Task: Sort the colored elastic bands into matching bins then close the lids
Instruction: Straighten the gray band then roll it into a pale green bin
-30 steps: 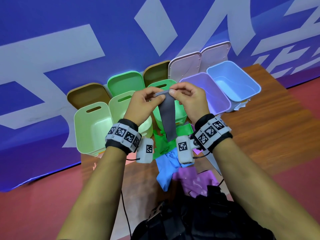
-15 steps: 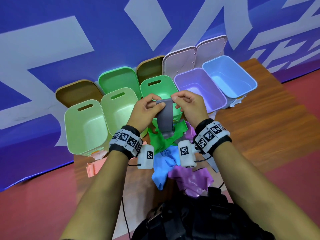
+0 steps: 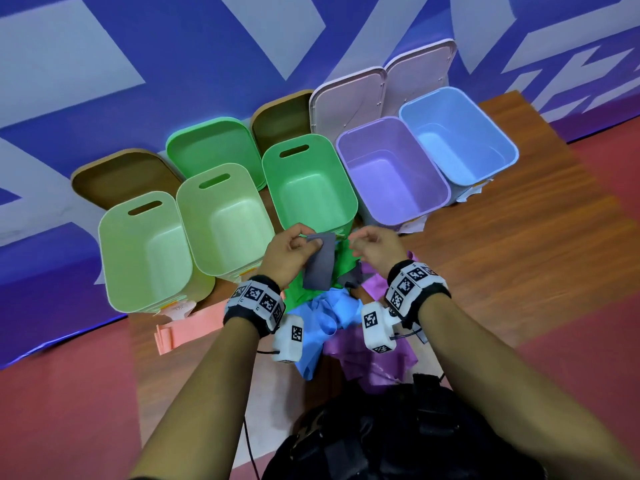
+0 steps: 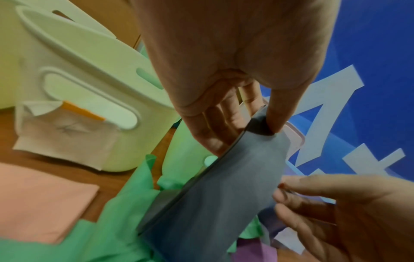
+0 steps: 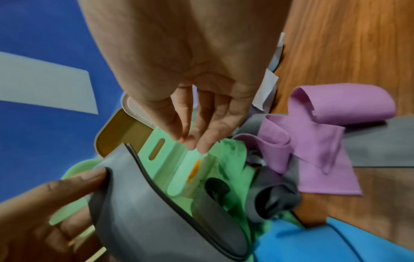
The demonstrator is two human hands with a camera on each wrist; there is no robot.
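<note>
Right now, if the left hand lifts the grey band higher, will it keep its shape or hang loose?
Probably loose: the grey band, pinched at its top edge by the left hand, already droops and curves below it. It looks thin, so likely light. The right hand holds nothing, so the lower end may swing.

Both forearms reached forward, roughly parallel, wrists level, each with a marker-tagged wristband (image 3: 254, 301). Left hand (image 3: 289, 256) had thumb and fingers curled, pinching the top edge of the grey band (image 3: 320, 263) (thumb tip pressed into the fold in the left wrist view). Right hand (image 3: 375, 249) sat just beside it, fingers loosely curled, holding nothing.
</note>
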